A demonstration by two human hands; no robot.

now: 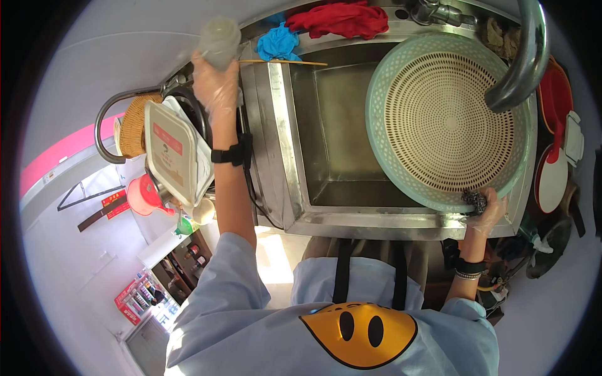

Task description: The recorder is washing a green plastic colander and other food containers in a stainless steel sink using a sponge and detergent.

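Observation:
My left hand (214,87), in a clear plastic glove, grips a translucent greyish container (220,40) beyond the sink's left side; blur hides its exact kind. My right hand (491,211), gloved too, holds a dark steel wool scrubber (474,201) against the near rim of a round plastic colander (451,122). The colander has a pale green rim and a perforated cream base, and no food shows in it. It rests over the right part of a stainless steel sink (348,127), whose left basin area stays visible.
A curved metal faucet (524,70) overhangs the colander. A red cloth (338,19), a blue crumpled cloth or glove (278,42) and a thin wooden stick (282,62) lie along the back. Stacked lids (169,152) and a wicker basket (134,124) stand left; red and white utensils (555,174) hang right.

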